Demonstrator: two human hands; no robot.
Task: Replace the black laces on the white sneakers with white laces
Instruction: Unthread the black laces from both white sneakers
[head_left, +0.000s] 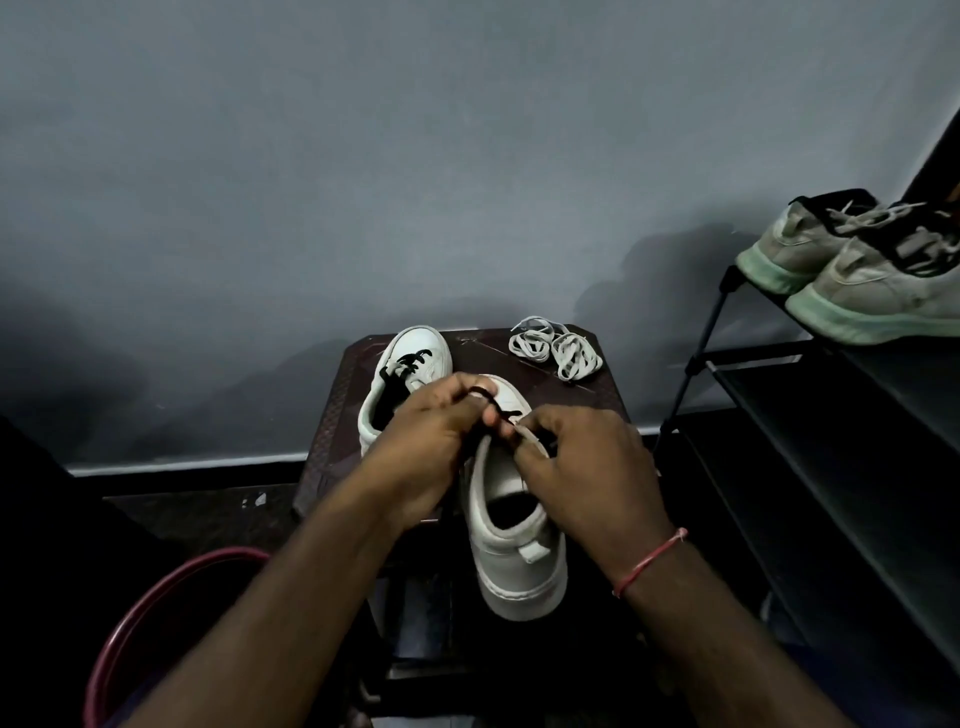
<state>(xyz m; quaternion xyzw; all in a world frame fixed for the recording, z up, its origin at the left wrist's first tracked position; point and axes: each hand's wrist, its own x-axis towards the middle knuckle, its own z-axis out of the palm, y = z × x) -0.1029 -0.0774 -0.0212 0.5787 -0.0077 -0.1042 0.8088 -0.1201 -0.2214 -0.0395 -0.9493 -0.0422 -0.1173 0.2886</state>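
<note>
Two white sneakers stand on a small dark stool. The near sneaker points away from me, heel toward me. My left hand pinches its black lace above the eyelets. My right hand rests curled on the sneaker's right side, fingertips at the lace and tongue. The far sneaker lies behind and left, with its black lace threaded. Two bundles of white laces lie at the stool's back right corner.
A black shoe rack stands to the right, carrying a pair of grey sneakers with green soles on its top shelf. A red-rimmed round container sits at lower left. A grey wall rises behind the stool.
</note>
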